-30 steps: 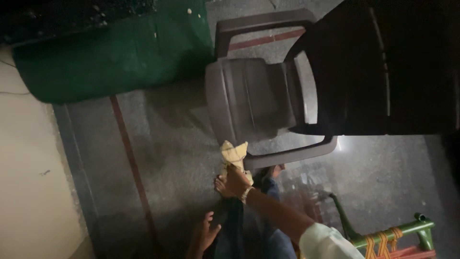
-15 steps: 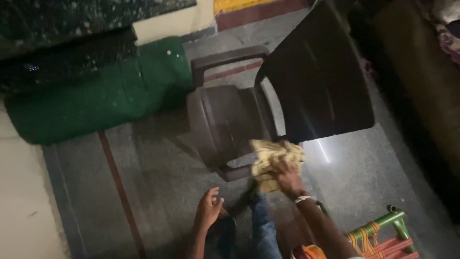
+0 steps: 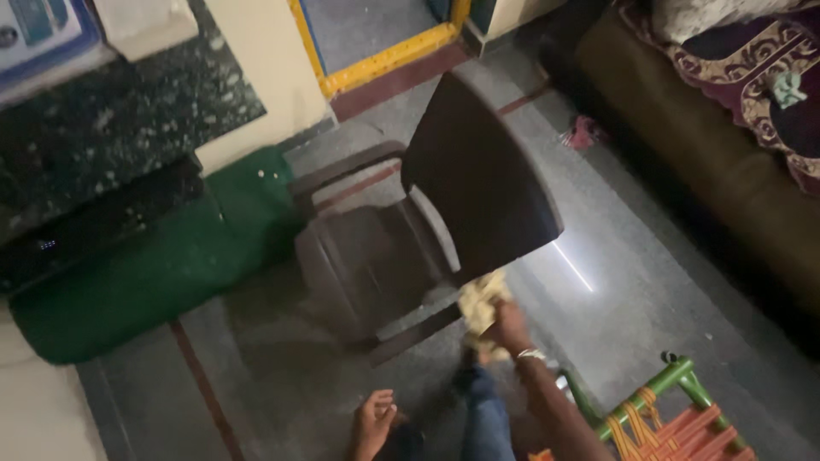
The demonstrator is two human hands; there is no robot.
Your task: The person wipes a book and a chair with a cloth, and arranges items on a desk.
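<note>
Left hand [image 3: 374,421] hangs low at the near edge of the scene, fingers loosely spread and holding nothing, just above the grey speckled floor [image 3: 649,282]. Beside it to the right is a leg in blue jeans [image 3: 489,423]. Right hand [image 3: 511,329], with a pale bracelet at the wrist, is closed around a crumpled yellow cloth [image 3: 480,300] and presses it against the near armrest of a dark plastic chair [image 3: 410,230], close to where the armrest meets the backrest. At the near right corner stands a small stool [image 3: 675,410] with a green frame and a seat woven from orange and red cord. The chair sits in the middle of the scene, its seat facing left and its tall, dark backrest rising on the right. A thin red line [image 3: 201,384] runs across the floor to the left of the chair. Further left, a green cloth [image 3: 145,282] covers a low rounded shape under a dark speckled stone counter [image 3: 128,119]. Along the right side runs a brown sofa [image 3: 726,162] with a patterned maroon cover. At the far end, a doorway is edged by a yellow threshold strip [image 3: 384,60].
</note>
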